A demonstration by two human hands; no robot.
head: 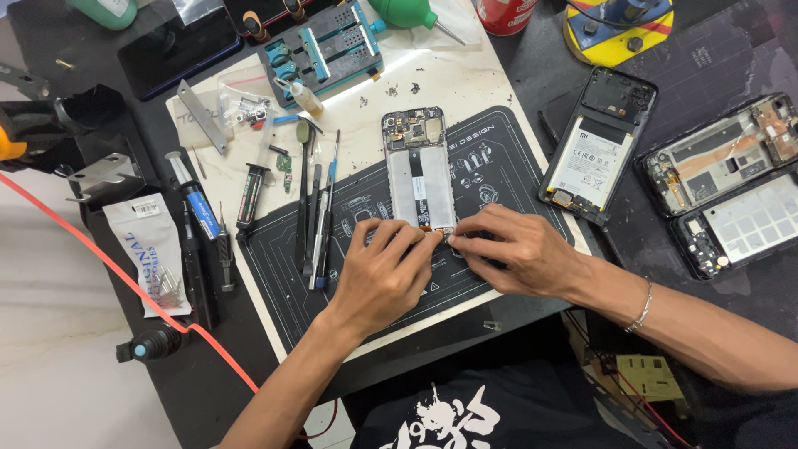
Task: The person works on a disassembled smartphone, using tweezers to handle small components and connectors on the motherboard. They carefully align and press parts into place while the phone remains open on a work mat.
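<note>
1. an opened phone (420, 170) lay back-up on a dark work mat (507, 166), its circuit board at the far end and its bottom edge toward the person.
2. the left hand (384, 274) rested on the mat just below the phone, fingers curled, fingertips pressed to the phone's bottom edge; it seemed to pinch something small there, but the view was too poor to tell what.
3. the right hand (511, 249) sat just right of the phone's bottom end, thumb and forefinger closed together at the same corner, touching the phone; a thin bracelet (642, 308) hung on that wrist.
4. just left of the phone, a row of slim screwdrivers and tweezers (316, 212) lay side by side on the mat.
5. further left of the phone lay a black syringe (249, 195) and a blue-banded pen tool (193, 199).
6. beyond the phone's far end stood a blue clamp holder (332, 46), with a green air blower (407, 12) beside it.
7. right of the phone, off the mat, lay a second phone with its battery showing (594, 150).
8. well right of the phone lay two more stripped phone frames (731, 187), touching each other.
9. well left of the phone lay a white packet (150, 249) and an orange cable (125, 274).
</note>
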